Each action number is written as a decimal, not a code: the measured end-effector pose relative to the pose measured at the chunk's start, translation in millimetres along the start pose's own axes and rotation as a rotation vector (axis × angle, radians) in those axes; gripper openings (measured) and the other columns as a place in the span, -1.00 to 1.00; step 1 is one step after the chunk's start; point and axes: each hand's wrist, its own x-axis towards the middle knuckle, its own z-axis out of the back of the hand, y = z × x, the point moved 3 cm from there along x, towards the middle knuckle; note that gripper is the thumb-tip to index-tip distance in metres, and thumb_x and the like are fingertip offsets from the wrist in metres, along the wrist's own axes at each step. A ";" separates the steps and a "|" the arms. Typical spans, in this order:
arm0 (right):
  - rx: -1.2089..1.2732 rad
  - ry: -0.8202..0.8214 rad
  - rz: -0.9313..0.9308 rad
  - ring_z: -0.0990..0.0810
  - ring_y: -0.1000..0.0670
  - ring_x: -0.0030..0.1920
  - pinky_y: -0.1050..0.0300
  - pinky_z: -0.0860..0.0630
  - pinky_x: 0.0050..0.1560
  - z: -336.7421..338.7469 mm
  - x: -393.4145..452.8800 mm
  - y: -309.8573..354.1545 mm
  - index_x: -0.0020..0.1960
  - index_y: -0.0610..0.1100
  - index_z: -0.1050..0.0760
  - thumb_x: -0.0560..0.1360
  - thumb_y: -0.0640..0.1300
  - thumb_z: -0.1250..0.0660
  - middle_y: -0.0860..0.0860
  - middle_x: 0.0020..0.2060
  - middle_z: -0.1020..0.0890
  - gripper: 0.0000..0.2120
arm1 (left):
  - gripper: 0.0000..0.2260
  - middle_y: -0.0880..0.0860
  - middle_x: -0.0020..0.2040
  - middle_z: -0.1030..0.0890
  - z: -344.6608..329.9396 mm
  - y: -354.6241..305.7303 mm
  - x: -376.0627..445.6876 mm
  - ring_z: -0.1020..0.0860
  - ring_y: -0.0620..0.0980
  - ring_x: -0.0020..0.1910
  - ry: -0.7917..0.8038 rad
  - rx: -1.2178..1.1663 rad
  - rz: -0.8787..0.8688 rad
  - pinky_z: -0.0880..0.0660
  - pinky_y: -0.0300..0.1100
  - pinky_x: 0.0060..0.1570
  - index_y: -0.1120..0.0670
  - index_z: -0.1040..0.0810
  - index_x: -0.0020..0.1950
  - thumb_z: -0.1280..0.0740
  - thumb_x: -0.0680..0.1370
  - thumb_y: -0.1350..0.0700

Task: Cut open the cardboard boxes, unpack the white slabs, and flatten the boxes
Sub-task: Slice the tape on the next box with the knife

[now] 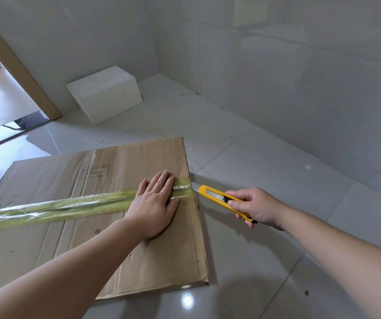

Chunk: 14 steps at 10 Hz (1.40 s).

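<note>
We see a glossy pale tiled floor (pixel 265 162) running to a corner of tiled walls (pixel 300 65), with a wooden door frame (pixel 16 72) at far left. On the floor before us lies a large brown cardboard box (pixel 125 238), its broad face up; it looks low and flat, and we cannot tell whether anything is inside. Its long axis runs left to right across our view, the left end passing out of frame and the right edge ending just short of the knife. A printed label outline sits on the far half. Down the middle, along that same axis, runs a seam sealed with a band of yellowish shiny tape (pixel 58 207), wrinkled at the left end.

Farther back, near the wall corner, a thick white slab (pixel 105 94) rests on the floor, well apart from the box, with one short end toward the door frame.

Our left hand (pixel 156 206) lies palm down on the box over the tape near its right end, fingers straight and held together, gripping nothing. Our right hand (pixel 255 207) is off the box's right edge, its fingers wrapped round the rear of a yellow utility knife (pixel 221 196). The knife points left toward the seam, its short blade tip touching or just beside the tape at the box edge.
</note>
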 end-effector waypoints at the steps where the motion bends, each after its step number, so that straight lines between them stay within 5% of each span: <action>1: 0.020 0.013 0.002 -0.38 0.05 -0.52 0.21 -0.42 -0.52 -4.0 -0.7 -3.4 0.21 0.11 -0.47 0.59 -0.18 -0.26 -0.02 -0.43 -0.48 -0.73 | -0.45 -0.05 0.57 0.11 -0.6 0.0 1.6 0.21 -0.13 0.52 0.009 -0.001 -0.005 0.24 -0.08 0.48 -0.01 0.04 0.57 0.09 0.62 -0.19; 10: 0.022 0.070 -0.038 -0.38 0.01 -0.54 0.21 -0.41 -0.52 -1.2 -33.0 -4.5 0.09 0.12 -0.56 0.58 -0.17 -0.28 -0.01 -0.46 -0.52 -0.78 | -0.48 -0.01 0.57 0.07 3.5 -7.6 8.0 0.16 -0.08 0.53 0.059 0.012 -0.015 0.21 -0.05 0.49 0.01 0.03 0.57 0.10 0.63 -0.14; 12: 0.028 0.055 -0.031 -0.38 0.02 -0.54 0.22 -0.43 -0.52 -6.0 -33.9 -2.9 0.08 0.14 -0.56 0.58 -0.18 -0.28 -0.01 -0.45 -0.52 -0.77 | -0.50 0.00 0.54 -0.13 15.3 -30.6 10.7 -0.02 -0.02 0.52 0.076 0.038 -0.378 0.12 -0.06 0.48 -0.08 -0.31 0.46 -0.02 0.52 0.09; 13: 0.031 0.024 -0.069 -0.39 0.02 -0.55 0.23 -0.41 -0.53 8.6 -42.5 -7.7 0.17 0.06 -0.54 0.57 -0.19 -0.29 -0.02 -0.46 -0.53 -0.77 | -0.61 -0.05 0.36 -0.45 25.0 -39.3 22.9 -0.27 -0.02 0.41 0.041 0.081 -0.453 -0.08 -0.12 0.38 -0.04 -0.56 0.23 -0.10 0.48 0.10; 14: 0.021 0.037 -0.057 -0.40 0.03 -0.55 0.22 -0.41 -0.52 6.6 -44.3 -8.6 0.23 0.01 -0.53 0.57 -0.18 -0.29 -0.04 -0.44 -0.53 -0.74 | -0.56 -0.10 0.20 -0.56 30.7 -40.0 28.5 -0.41 -0.04 0.29 -0.003 0.121 -0.512 -0.15 -0.15 0.32 -0.01 -0.61 0.08 0.00 0.42 0.03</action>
